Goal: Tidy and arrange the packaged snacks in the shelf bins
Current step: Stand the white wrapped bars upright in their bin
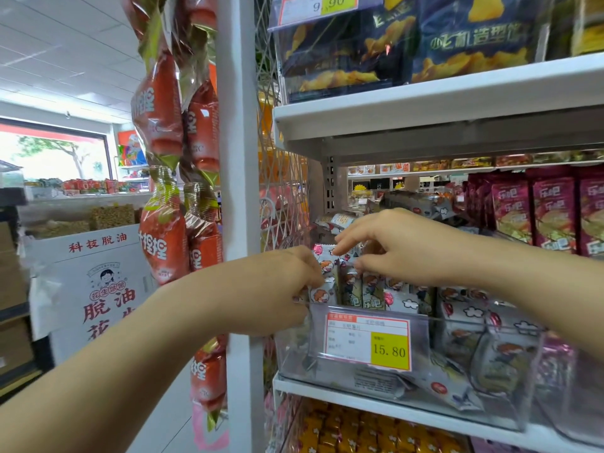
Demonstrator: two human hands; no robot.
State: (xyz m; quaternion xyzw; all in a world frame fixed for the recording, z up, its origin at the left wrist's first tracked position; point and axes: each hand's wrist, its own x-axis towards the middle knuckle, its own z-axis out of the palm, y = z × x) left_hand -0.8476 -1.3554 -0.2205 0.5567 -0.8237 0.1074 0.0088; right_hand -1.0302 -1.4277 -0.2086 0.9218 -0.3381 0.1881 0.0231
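At center frame, left hand (289, 282) grips white snack packets (372, 292) in the clear bin (291, 353); right hand (392, 246) pinches their tops. Squaring them upright, labels forward, would serve best.

White shelving (425, 103), bright window (55, 155), tiled ceiling (49, 37)

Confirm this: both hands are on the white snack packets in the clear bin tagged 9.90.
Not quite. In the head view the price tag on the clear bin reads 15.80, not 9.90. The left hand and right hand are indeed on the white snack packets.
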